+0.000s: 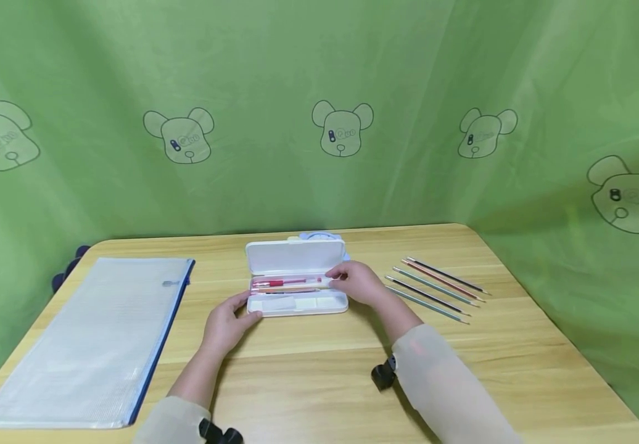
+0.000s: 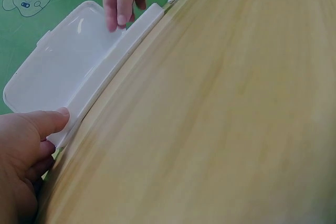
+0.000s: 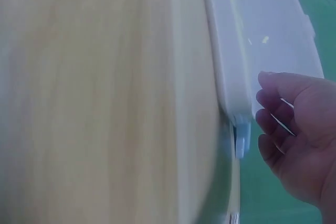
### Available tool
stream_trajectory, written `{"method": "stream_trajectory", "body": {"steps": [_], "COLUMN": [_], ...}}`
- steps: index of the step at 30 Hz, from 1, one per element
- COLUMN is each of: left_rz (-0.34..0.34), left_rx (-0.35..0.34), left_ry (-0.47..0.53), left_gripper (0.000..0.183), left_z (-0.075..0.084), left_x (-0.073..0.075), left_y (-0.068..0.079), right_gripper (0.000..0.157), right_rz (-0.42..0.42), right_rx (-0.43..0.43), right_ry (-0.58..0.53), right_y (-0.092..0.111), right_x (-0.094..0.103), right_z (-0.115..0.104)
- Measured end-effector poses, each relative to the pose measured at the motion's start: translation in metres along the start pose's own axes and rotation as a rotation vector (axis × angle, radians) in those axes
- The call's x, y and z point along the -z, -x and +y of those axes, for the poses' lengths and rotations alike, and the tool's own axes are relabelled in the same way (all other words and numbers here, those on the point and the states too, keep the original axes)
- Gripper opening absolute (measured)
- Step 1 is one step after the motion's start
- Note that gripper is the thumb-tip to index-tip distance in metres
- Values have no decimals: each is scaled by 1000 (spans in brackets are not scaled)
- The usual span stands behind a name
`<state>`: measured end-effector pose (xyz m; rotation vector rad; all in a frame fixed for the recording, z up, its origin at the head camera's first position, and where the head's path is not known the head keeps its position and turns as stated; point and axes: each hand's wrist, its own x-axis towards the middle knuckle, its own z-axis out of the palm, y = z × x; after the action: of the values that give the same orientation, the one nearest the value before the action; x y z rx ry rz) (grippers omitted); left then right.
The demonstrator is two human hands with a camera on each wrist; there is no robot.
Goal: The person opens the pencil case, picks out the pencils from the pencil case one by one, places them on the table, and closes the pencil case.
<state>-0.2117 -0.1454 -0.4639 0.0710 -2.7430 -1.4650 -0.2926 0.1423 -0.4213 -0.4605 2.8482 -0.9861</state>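
A white pencil case (image 1: 295, 258) stands with its lid up in the middle of the table. Inside, a red pen (image 1: 278, 283) and a few slim pens or pencils lie lengthwise, with a white block-like piece (image 1: 279, 303) in the front compartment. My left hand (image 1: 225, 324) grips the case's left end, thumb (image 2: 51, 121) along the front edge. At the opposite end, my right hand (image 1: 359, 283) reaches over the case with bent, relaxed fingers; the right wrist view shows nothing between its thumb (image 3: 278, 81) and fingers.
Several pencils (image 1: 436, 287) lie side by side to the right of the case. A clear zip folder (image 1: 86, 339) with a blue edge covers the left of the table. Behind the lid sits a light-blue object (image 1: 319, 235). A green curtain (image 1: 319, 191) surrounds the wooden table (image 1: 308, 382).
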Motion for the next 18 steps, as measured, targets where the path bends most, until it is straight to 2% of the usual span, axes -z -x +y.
{"method": "stream_trajectory", "body": {"steps": [6, 13, 18], "left_rz": [10, 10, 6], "left_rx": [-3, -11, -6], "left_ry": [1, 2, 12], "left_gripper": [58, 58, 58], "left_z": [-1, -2, -2], "left_x": [-1, -1, -1], "left_y": [0, -1, -2], "right_gripper": [19, 18, 18], "right_rz": [-62, -136, -169], "right_rx": [-11, -58, -52], "right_ry": [75, 123, 219], "right_y": [-11, -18, -20], "right_x": [-8, -8, -8], "right_z": [-7, -15, -21]}}
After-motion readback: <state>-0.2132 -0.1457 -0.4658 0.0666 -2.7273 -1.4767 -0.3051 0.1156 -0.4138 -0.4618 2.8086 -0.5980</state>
